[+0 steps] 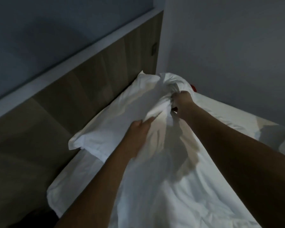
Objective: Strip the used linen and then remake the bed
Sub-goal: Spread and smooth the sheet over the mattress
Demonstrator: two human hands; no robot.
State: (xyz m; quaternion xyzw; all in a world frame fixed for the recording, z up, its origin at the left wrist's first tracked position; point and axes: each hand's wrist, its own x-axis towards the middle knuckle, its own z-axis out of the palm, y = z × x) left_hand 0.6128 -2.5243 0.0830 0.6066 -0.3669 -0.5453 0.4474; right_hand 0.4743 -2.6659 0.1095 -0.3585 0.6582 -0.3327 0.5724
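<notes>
White pillow [112,112], seemingly 1 of 2, gripped in bunched cloth by both hands' curled fingers [177,99].

Pillow [115,112] on bed [179,195], against headboard [92,83].

Red object [193,88] behind pillow [115,112]: mostly hidden, identity unclear. Right hand [182,102] fingertips buried in bunched cloth. Bed [237,116] cut by right and bottom edges. Small headboard [89,83] fitting too dim.
</notes>
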